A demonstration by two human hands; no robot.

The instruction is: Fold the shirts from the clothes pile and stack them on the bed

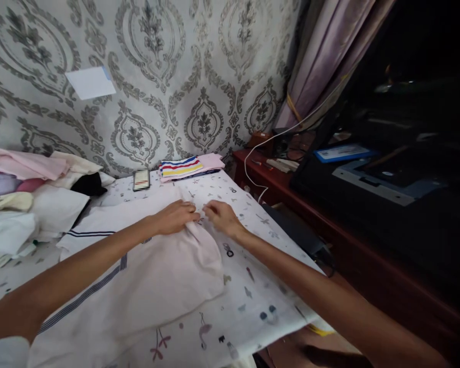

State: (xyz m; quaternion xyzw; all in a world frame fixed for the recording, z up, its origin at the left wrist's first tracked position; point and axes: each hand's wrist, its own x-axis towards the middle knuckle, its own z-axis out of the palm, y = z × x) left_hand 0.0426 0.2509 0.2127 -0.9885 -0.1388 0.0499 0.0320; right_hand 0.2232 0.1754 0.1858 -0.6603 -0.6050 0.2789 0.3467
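Observation:
A white garment (168, 276) with dark navy stripe trim lies spread over a bed covered by a white printed sheet (260, 286). My left hand (178, 217) is closed on the garment near its far right edge, and the cloth bunches into folds just below the fingers. Close by on the right, my right hand (222, 217) has its fingers curled into a pinch, just past the garment's edge. Whatever is between those fingertips, if anything, is too small to make out.
A heap of loose clothes (53, 199) sits at the left. Against the wall are a folded striped stack (187, 166) and a small dark-framed item (141, 180). On the right stands a dark red table (268, 174) with a white cable (249, 158) and a large black screen (398, 128).

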